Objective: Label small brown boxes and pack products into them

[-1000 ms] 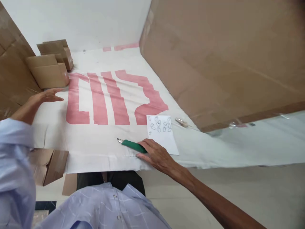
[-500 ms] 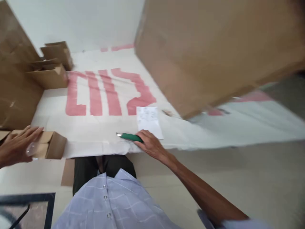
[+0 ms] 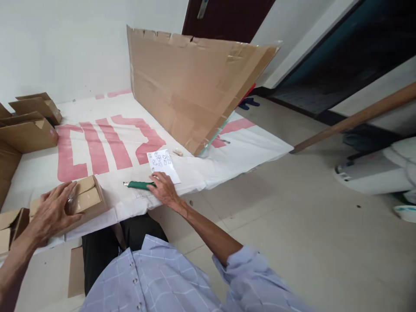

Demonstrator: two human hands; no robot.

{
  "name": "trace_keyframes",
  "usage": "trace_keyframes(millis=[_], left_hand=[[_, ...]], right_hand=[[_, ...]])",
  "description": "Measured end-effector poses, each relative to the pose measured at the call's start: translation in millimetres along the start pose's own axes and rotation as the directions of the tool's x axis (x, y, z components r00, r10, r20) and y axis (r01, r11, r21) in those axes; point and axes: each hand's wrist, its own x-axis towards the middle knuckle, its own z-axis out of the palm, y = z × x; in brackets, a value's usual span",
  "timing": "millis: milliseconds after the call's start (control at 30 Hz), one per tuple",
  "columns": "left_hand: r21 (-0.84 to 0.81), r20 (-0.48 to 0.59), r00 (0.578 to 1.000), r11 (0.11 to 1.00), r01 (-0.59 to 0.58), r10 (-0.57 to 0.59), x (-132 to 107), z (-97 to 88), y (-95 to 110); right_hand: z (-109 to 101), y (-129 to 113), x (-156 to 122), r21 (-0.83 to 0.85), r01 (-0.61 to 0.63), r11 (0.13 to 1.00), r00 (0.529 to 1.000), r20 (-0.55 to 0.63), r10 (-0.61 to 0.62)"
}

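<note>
My right hand point(image 3: 164, 190) lies on the white mat point(image 3: 39, 173) with red letters, fingers closed over the rear end of a green utility knife point(image 3: 138, 185) whose blade tip points left. Just beyond that hand is a white paper slip point(image 3: 162, 162) with small sketches. My left hand point(image 3: 53, 210) rests with fingers spread on a small open cardboard box point(image 3: 87, 199) at the mat's front left edge. Something shiny glints under its fingers; I cannot make it out.
A large cardboard sheet point(image 3: 188, 86) stands tilted on the mat's far right part. More cardboard boxes point(image 3: 29, 134) sit at the left by the wall. A wooden pole point(image 3: 357, 117) and a white object point(image 3: 373, 173) lie on the tiled floor to the right.
My left hand came back from the far left boxes to the small box at the mat's front edge. My right hand stayed on the knife. The view swung up and right.
</note>
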Motion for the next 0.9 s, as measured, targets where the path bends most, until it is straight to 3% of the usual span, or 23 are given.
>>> trace_keyframes(millis=[133,267,400,567,667,733,900], left_hand=[[0.012,-0.007,0.997,0.997,0.074,-0.074,-19,-1.7,-35],[-0.049,-0.081,0.985,0.988,0.149,-0.153,-37,-0.4,-60],[-0.083,-0.17,0.974,0.987,0.141,-0.153,-41,8.2,-40],[-0.208,-0.177,0.97,0.97,0.127,-0.165,-64,14.5,-4],[-0.397,-0.162,0.954,0.902,0.171,-0.252,-84,21.8,-3],[-0.526,-0.133,0.938,0.825,0.208,-0.321,-95,32.0,-6],[-0.79,-0.143,0.91,0.6,0.131,-0.388,-99,66.9,-12]], right_hand=[[-7,36,-28,-0.097,-0.203,0.974,0.977,-0.088,0.194],[0,48,-30,-0.104,-0.206,0.973,0.977,-0.074,0.199],[7,47,0,-0.094,-0.182,0.979,0.981,-0.085,0.174],[2,43,15,-0.03,-0.108,0.994,0.986,-0.134,0.103],[-4,28,17,0.093,-0.003,0.996,0.965,-0.26,0.027],[-12,5,19,0.196,0.116,0.974,0.95,-0.307,-0.052],[-38,-80,32,0.362,0.345,0.866,0.935,-0.212,-0.283]])
